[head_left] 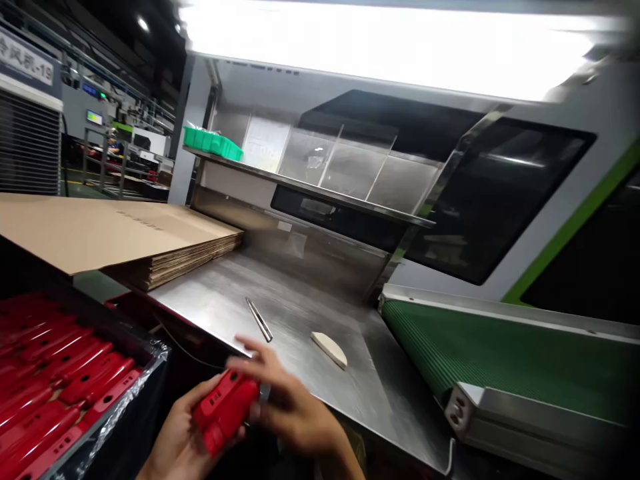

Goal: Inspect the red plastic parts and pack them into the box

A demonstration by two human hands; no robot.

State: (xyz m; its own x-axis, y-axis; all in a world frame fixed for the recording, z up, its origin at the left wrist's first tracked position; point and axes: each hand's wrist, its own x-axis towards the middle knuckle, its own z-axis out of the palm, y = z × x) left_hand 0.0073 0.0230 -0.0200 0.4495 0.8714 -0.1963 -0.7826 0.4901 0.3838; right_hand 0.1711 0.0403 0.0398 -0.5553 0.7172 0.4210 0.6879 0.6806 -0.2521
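Low in the frame, just left of centre: a red plastic part [226,408], gripped from below and the left by the left hand [175,443], fingers curled under it. Long axis running from lower left to upper right, tilted up toward the steel surface [300,313]. Right hand [293,407] pressed against the part's right end, fingers spread and partly blurred; touching it for certain, but whether clamped around it or only resting there, impossible to tell. Both hands hard against the part, the left carrying its weight, the right meeting it from the right side.

Immediately left, in the lower left corner: a dark bin [150,373] lined with clear film, packed with rows of similar red parts [60,393] lying side by side. Bin's near corner close to the left wrist.

Beyond the hands, up the frame: a thin metal tool [259,319] and a pale wedge-shaped piece [329,349] lying flat and apart from each other, neither touched. Further left, a stack of flat cardboard [125,237]. To the right, a green ribbed belt [500,360] running along the surface's edge. Nothing between the held part and the bin.
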